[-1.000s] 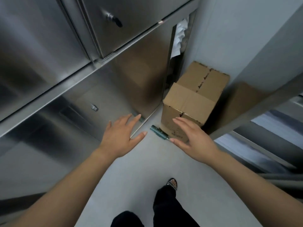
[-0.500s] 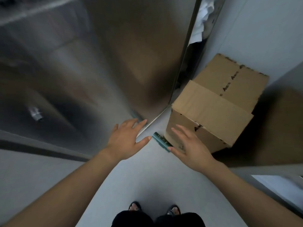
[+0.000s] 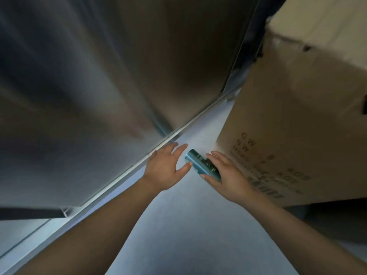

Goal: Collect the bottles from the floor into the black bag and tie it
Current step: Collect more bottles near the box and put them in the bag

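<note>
Along the left side, the steel cabinet front [image 3: 99,96] met the pale floor [image 3: 188,225] at a bright strip running diagonally. The left hand [image 3: 164,169] hovered just off that strip, palm down, fingers straight and spread, thumb swung out toward the bottle, holding nothing. Immediately to its right lay the teal bottle [image 3: 198,161], on its side on the floor. Its long axis slanted from a far end pointing up and left toward the cabinet to a near end tucked under the right hand [image 3: 228,173]. That hand was the nearer of the two: its fingers reached flat across the far flank of the bottle while the thumb sat at the near flank, so the bottle lay between them, but the fingers were not yet curled round it and blur hid whether they touched. Further right, the cardboard box [image 3: 297,126] stood just beside the bottle, leaving little room on that side. By this layout the pick-up looked to fall to the right hand, closing across the bottle's short width
</note>
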The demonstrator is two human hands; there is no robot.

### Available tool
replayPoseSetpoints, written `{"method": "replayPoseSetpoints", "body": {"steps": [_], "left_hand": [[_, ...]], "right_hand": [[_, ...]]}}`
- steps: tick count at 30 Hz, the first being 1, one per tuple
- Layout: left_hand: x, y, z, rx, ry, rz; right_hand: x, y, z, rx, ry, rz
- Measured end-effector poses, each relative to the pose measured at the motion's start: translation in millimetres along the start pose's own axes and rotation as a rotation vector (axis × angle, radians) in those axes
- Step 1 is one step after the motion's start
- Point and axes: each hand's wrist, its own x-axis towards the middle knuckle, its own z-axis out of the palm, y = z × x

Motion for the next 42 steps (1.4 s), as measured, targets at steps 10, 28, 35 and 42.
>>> {"method": "replayPoseSetpoints", "body": {"steps": [10, 28, 35, 42], "left_hand": [[18, -61, 159, -0.025, -0.02, -0.158], [-17, -103, 231, 0.133, -0.229, -0.182], [-18, -103, 231, 0.135, -0.242, -0.175], [-6, -98, 166, 0.228, -0.389, -0.107]], "right_hand": [[53, 75, 119, -0.088, -0.002, 0.004], [49, 102, 158, -0.247, 0.036, 0.181], [36, 101, 165, -0.153, 0.02, 0.201], [5, 76, 131, -0.011, -0.092, 0.283]]}}
